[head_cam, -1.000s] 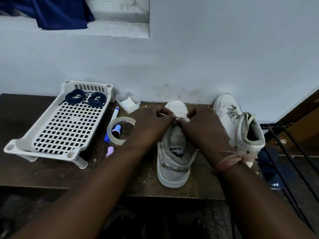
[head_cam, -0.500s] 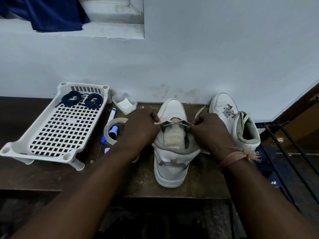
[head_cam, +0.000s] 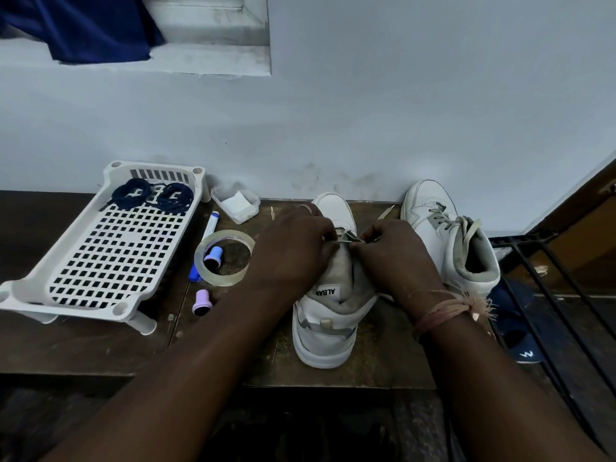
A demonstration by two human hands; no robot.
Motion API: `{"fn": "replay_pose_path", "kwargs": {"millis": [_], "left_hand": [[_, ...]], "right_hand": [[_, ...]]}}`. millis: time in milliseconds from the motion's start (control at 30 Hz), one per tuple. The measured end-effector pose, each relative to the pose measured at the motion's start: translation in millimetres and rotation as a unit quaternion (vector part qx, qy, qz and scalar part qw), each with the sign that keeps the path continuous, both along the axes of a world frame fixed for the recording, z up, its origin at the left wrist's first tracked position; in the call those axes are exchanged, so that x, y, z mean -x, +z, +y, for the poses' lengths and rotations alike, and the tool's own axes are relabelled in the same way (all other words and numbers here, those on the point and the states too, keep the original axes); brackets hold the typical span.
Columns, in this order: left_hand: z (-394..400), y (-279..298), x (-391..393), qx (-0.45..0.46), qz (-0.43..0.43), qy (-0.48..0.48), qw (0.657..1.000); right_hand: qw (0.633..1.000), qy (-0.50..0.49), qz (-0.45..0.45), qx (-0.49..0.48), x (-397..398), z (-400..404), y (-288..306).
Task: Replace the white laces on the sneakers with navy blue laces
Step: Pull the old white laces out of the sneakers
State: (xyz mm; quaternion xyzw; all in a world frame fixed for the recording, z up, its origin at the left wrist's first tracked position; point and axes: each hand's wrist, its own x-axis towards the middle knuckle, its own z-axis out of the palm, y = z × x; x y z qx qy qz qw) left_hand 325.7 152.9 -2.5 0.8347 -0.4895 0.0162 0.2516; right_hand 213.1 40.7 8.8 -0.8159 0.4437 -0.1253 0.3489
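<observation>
A white sneaker [head_cam: 325, 331] stands heel toward me in the middle of the dark table [head_cam: 83, 341]. My left hand [head_cam: 293, 251] and my right hand [head_cam: 393, 258] sit over its tongue, each pinching the white lace [head_cam: 345, 241] stretched across the eyelets. A loose lace end [head_cam: 386, 213] sticks out past my right hand. The second white sneaker [head_cam: 450, 235] stands to the right, still laced in white. Two coiled navy blue laces [head_cam: 151, 195] lie at the far end of the white slotted tray [head_cam: 100, 261] on the left.
Between tray and sneaker lie a roll of clear tape [head_cam: 224, 258], a blue marker [head_cam: 205, 248], a lilac cap [head_cam: 202, 301] and a small clear box [head_cam: 236, 205]. The wall is right behind. A black metal rack [head_cam: 560, 295] stands at the right.
My hands spread apart half a second ago, pulling the white lace across the tongue, and have now drawn closer again over the eyelets. The tongue shows more of its label.
</observation>
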Motion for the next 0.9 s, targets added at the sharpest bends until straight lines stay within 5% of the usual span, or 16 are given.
{"fn": "replay_pose_path", "kwargs": {"millis": [133, 233, 400, 500, 900], "left_hand": [[0.8, 7.1, -12.1, 0.113, 0.208, 0.151, 0.960], [3.9, 7.0, -17.4, 0.098, 0.295, 0.186, 0.932], [1.6, 9.3, -18.0, 0.064, 0.097, 0.025, 0.993], [2.4, 9.0, -14.5, 0.012, 0.022, 0.002, 1.000], [4.3, 9.9, -14.3, -0.031, -0.021, -0.005, 0.999]], "right_hand": [[1.000, 0.002, 0.004, -0.001, 0.4, -0.1, 1.8], [1.000, 0.001, 0.010, -0.002, -0.7, 1.5, 2.9], [1.000, 0.003, 0.014, 0.006, -2.6, 3.8, 4.5], [1.000, 0.005, 0.022, 0.016, -2.3, 5.9, 6.0], [0.999, -0.003, 0.023, 0.025, -2.8, 9.2, 6.8]]}}
